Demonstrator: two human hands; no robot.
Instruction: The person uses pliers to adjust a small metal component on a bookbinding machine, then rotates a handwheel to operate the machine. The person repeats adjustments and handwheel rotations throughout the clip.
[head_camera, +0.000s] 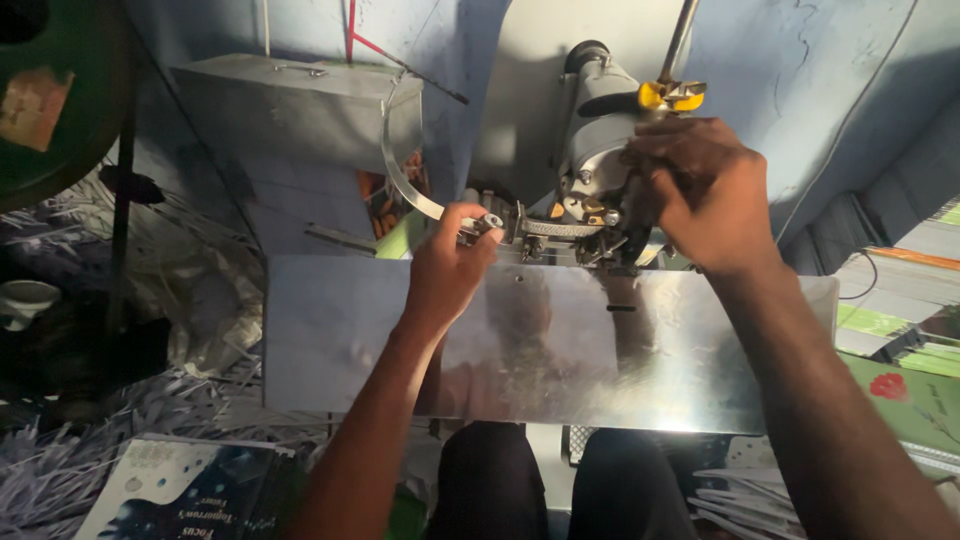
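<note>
Paper shreds, pale and curled, are heaped at the far left, beside a dark glossy book lying at the lower edge. Above them a grey metal box is seen against a blue wall.

A thin steel strip is curved down from the box toward the machine. Near its lower end, the left hand is closed in a loose fist, thumb and fingers pinched together on a small bright metal fitting at the machine's left side. Whether the strip itself is gripped cannot be told.

A flat steel plate, shiny and scuffed, is spread across the middle as a work surface; blurred reflections of both arms are carried on it. The person's dark-clad knees are seen below its near edge.

Behind the plate stands the machine head, a rounded grey casting with small screws and a knurled band at its base. A yellow wing-shaped piece is fixed on a rod at its top. The right hand is wrapped over the head's right side, fingers curled tight against the casting; what lies under the palm is hidden.

At the far right, stacked books with green and orange covers are piled, one green cover bearing a red flower.
</note>
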